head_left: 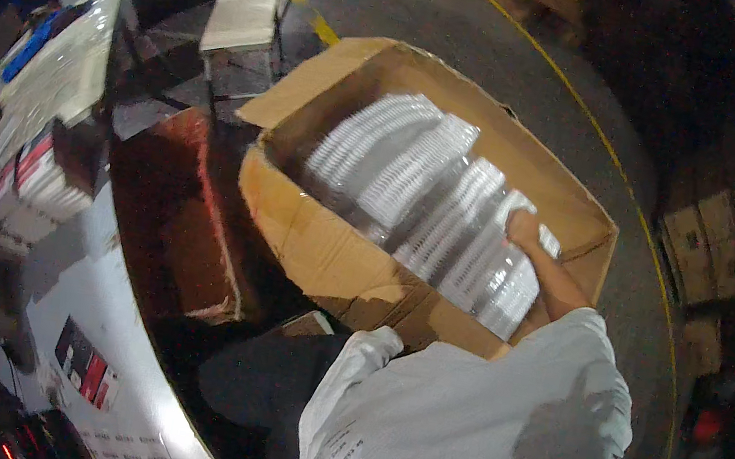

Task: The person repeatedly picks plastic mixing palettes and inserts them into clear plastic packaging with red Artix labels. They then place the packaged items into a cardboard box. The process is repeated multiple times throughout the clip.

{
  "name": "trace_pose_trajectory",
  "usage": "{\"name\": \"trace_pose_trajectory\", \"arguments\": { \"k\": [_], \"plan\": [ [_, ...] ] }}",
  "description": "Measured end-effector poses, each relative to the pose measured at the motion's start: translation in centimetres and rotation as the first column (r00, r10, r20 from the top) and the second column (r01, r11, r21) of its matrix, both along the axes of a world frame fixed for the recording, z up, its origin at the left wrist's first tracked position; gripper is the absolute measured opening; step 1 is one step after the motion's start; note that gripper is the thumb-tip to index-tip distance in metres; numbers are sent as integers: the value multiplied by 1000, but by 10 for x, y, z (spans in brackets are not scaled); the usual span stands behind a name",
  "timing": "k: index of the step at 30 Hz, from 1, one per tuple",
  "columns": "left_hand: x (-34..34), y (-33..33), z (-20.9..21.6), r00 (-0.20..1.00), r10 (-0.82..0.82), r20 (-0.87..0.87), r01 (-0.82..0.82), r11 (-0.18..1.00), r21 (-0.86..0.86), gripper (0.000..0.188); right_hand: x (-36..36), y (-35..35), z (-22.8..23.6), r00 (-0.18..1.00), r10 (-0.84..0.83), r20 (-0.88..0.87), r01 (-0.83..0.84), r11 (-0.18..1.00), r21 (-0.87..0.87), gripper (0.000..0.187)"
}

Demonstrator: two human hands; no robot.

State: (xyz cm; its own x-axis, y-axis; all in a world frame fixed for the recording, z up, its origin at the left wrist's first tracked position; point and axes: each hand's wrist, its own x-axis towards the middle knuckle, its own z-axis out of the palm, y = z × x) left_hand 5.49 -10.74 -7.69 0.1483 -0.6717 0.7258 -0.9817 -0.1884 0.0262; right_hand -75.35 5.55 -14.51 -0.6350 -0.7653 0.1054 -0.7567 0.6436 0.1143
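Note:
A large open cardboard box (313,235) stands in front of me, holding several tight rows of nested white and clear plastic trays (456,210). My right arm reaches over the box's right side. At the top of the rightmost rows my right hand (524,229) is closed on a stack of plastic trays (503,277), its fingertips partly hidden among them. My left sleeve (373,342) ends by the near wall of the box; the left hand itself does not show.
Left of the box is a reddish-brown open bin (202,231). A white table (91,281) curves along my left, with bundled printed packs (40,184) on it. A stool (243,19) stands beyond the bin. Cartons (704,242) are at the far right, past a yellow floor line (624,180).

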Motion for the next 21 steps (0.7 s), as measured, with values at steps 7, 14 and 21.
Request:
{"name": "trace_pose_trajectory", "arguments": {
  "k": [7, 14, 21],
  "plan": [
    [-22, -17, 42, 988, 49, 144, -36, 995, -91, 52, 81, -8, -144, 851, -202, 485, -54, 884, 464, 58],
    [-22, -5, 80, 951, 55, 305, -30, 996, -85, 46, 153, -159, -158, 944, 162, 288, -82, 960, -269, 93],
    [-12, 24, 106, 933, 80, 350, -45, 993, -106, 41, 104, -234, -177, 994, -109, -25, 110, 992, 66, 111]
  ]
}}
